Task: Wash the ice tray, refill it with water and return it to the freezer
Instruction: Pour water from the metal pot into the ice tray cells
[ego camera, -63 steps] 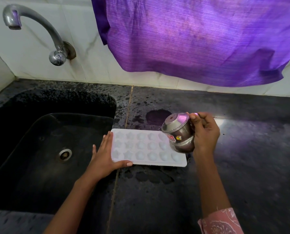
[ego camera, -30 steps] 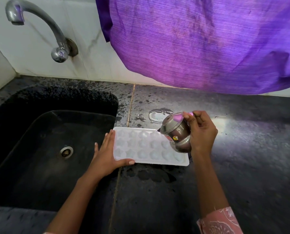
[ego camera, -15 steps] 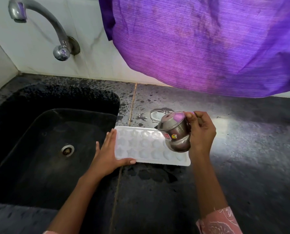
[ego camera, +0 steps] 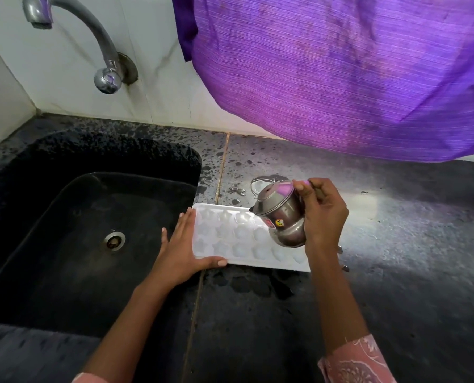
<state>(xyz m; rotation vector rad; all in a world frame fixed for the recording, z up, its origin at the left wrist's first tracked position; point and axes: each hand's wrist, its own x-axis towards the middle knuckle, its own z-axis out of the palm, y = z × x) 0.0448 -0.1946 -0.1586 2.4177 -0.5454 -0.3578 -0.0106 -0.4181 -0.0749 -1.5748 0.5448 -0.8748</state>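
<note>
A white ice tray with rounded cells lies flat on the dark counter beside the sink's right rim. My left hand rests flat against the tray's left end, fingers straight and thumb along its near edge. My right hand grips a small steel pot, tilted with its mouth to the left, above the tray's right half. The pot hides part of the tray's right end.
A black sink with a drain lies to the left. A steel tap juts from the white wall above it. A purple cloth hangs over the counter's back. The granite counter is wet around the tray.
My right hand has carried the tilted pot slightly towards the tray's far edge. My left hand has stayed at the tray's left end. The camera view has shifted a little.
</note>
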